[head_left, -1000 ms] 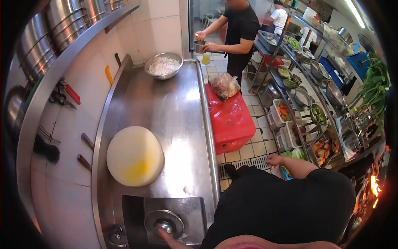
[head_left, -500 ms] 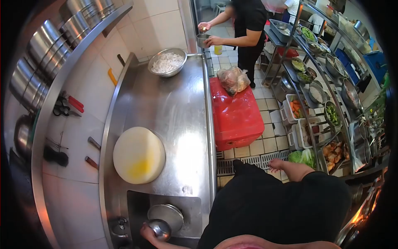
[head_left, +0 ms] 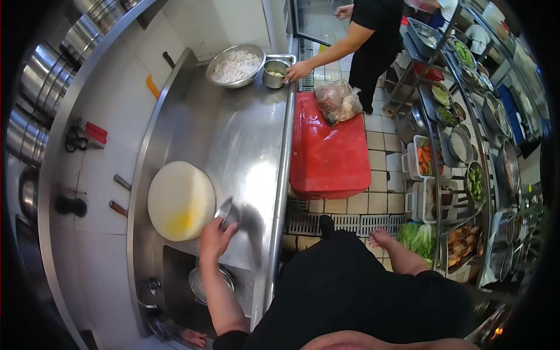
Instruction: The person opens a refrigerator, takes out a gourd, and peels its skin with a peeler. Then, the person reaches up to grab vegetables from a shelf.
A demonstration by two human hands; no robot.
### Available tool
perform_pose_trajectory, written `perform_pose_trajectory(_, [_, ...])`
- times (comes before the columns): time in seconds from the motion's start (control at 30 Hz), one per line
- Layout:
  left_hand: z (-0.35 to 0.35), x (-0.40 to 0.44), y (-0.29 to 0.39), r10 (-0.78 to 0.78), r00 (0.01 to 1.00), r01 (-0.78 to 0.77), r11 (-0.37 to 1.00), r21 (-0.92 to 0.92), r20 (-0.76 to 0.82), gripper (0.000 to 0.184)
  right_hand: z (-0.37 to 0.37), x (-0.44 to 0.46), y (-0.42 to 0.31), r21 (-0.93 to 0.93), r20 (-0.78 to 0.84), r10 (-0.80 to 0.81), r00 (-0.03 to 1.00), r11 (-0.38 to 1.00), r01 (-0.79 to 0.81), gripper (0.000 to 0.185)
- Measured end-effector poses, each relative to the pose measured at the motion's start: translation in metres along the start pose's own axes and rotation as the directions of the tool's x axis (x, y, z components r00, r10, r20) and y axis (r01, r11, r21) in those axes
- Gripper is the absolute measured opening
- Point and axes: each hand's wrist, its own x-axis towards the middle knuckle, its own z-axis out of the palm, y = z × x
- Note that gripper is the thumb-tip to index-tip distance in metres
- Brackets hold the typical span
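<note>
Fingers of our left hand (head_left: 213,240) are gripping a small metal bowl (head_left: 227,213) near its edge, though blur is hiding their exact placement. We are holding it tilted over the steel table (head_left: 216,131), just beside the round white block (head_left: 178,197) and beyond the sink (head_left: 175,271), where a wider metal dish (head_left: 196,283) is sitting. We are judging the bowl light, stiff and hard to break, but smooth enough to be slipping if wet, so a firm hold at the rim, thumb opposing the fingers, is looking surest. Our right hand (head_left: 381,238) is hanging apart from the table, fingers loosely parted, and we are seeing nothing in it.
</note>
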Motion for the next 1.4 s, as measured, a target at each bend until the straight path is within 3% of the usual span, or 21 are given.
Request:
perform_pose_trajectory(0.03, [0.025,0.028,0.005,0.076,0.997,-0.075,0.976,0.204,-0.001,0.034,-0.004,0.002,0.007,-0.011,0.008,0.006,1.000,1.000,-0.006,0.021])
perform_pose_trajectory(0.2, [0.111,0.100,0.004,0.182,0.978,-0.137,0.930,0.341,-0.103,0.021,-0.035,-0.013,0.022,0.172,-0.015,0.079,0.997,0.982,-0.075,0.023])
perform_pose_trajectory(0.3, [0.134,0.096,0.003,0.140,0.981,-0.080,0.927,0.367,-0.138,0.035,-0.068,-0.005,0.064,0.256,-0.030,0.108,0.994,0.962,-0.097,0.028])
perform_pose_trajectory(0.37, [0.140,0.090,0.025,0.082,0.948,0.094,0.853,0.514,-0.308,0.060,-0.092,-0.002,0.083,0.347,-0.040,0.157,0.987,0.928,-0.134,0.034])
perform_pose_trajectory(0.4, [0.143,0.092,0.030,0.011,0.952,0.134,0.884,0.449,-0.305,0.073,-0.100,-0.012,0.078,0.340,-0.044,0.161,0.986,0.930,-0.137,0.034])
perform_pose_trajectory(0.43, [0.149,0.096,0.037,0.002,0.953,0.139,0.885,0.444,-0.302,0.073,-0.107,-0.029,0.076,0.352,-0.084,0.226,0.970,0.918,-0.184,0.036])
perform_pose_trajectory(0.47, [0.151,0.104,0.050,0.002,0.945,0.106,0.944,0.312,-0.326,0.071,-0.113,-0.040,0.072,0.365,-0.123,0.288,0.950,0.903,-0.226,0.038])
perform_pose_trajectory(0.63, [0.179,0.185,0.107,0.091,0.957,-0.117,0.990,-0.080,-0.275,0.071,-0.158,-0.024,0.096,0.433,-0.051,0.224,0.973,0.883,-0.180,0.038])
perform_pose_trajectory(0.7, [0.195,0.238,0.121,0.128,0.964,-0.185,0.953,-0.242,-0.233,0.072,-0.155,-0.032,0.074,0.492,-0.212,0.175,0.961,0.869,-0.050,0.034])
perform_pose_trajectory(0.73, [0.209,0.272,0.122,0.181,0.954,-0.248,0.925,-0.289,-0.240,0.072,-0.150,-0.033,0.067,0.492,-0.216,0.172,0.961,0.870,-0.044,0.034])
perform_pose_trajectory(0.83, [0.248,0.378,0.130,0.134,0.952,-0.220,0.925,-0.310,-0.276,0.087,-0.143,-0.046,0.052,0.523,-0.254,0.035,0.967,0.846,0.107,0.026])
perform_pose_trajectory(0.87, [0.243,0.398,0.153,0.000,0.977,-0.069,0.946,-0.316,-0.213,0.094,-0.142,-0.033,0.072,0.230,-0.231,-0.221,0.948,0.934,0.274,0.027])
perform_pose_trajectory(0.9, [0.247,0.423,0.159,-0.022,0.972,-0.047,0.958,-0.284,-0.235,0.096,-0.155,-0.021,0.085,-0.329,-0.082,-0.273,0.959,0.915,0.233,0.030])
perform_pose_trajectory(0.93, [0.250,0.450,0.167,-0.036,0.964,-0.033,0.968,-0.250,-0.265,0.097,-0.151,0.038,0.155,0.032,-0.180,-0.102,0.978,0.993,0.110,0.026])
perform_pose_trajectory(0.97, [0.251,0.473,0.175,-0.038,0.958,-0.037,0.967,-0.252,-0.284,0.097,-0.157,0.033,0.148,-0.226,-0.149,-0.111,0.983,0.971,0.076,0.026])
perform_pose_trajectory(1.03, [0.258,0.513,0.184,0.087,0.914,-0.129,0.988,-0.081,-0.397,0.101,-0.179,0.031,0.123,-0.355,-0.137,-0.065,0.988,0.935,0.012,0.025])
perform_pose_trajectory(1.1, [0.263,0.544,0.186,-0.026,0.925,-0.014,0.995,-0.101,-0.380,0.092,-0.215,0.050,0.100,-0.414,-0.132,-0.048,0.990,0.910,-0.011,0.024])
perform_pose_trajectory(1.17, [0.264,0.554,0.188,-0.206,0.948,0.159,0.967,-0.201,-0.243,0.067,-0.267,0.071,0.071,-0.482,-0.121,-0.061,0.991,0.876,-0.005,0.024])
perform_pose_trajectory(1.23, [0.280,0.549,0.187,-0.192,0.860,0.142,0.980,-0.140,-0.474,0.039,-0.319,0.091,0.041,-0.566,-0.110,-0.092,0.990,0.824,0.014,0.024])
perform_pose_trajectory(1.37, [0.304,0.498,0.191,-0.227,0.750,0.178,0.974,-0.141,-0.621,0.030,-0.435,0.134,-0.055,-0.864,-0.034,-0.334,0.942,0.484,0.140,0.024])
perform_pose_trajectory(1.4, [0.306,0.488,0.190,-0.172,0.706,0.135,0.985,-0.107,-0.687,0.030,-0.458,0.139,-0.086,-0.873,-0.017,-0.333,0.943,0.465,0.149,0.024])
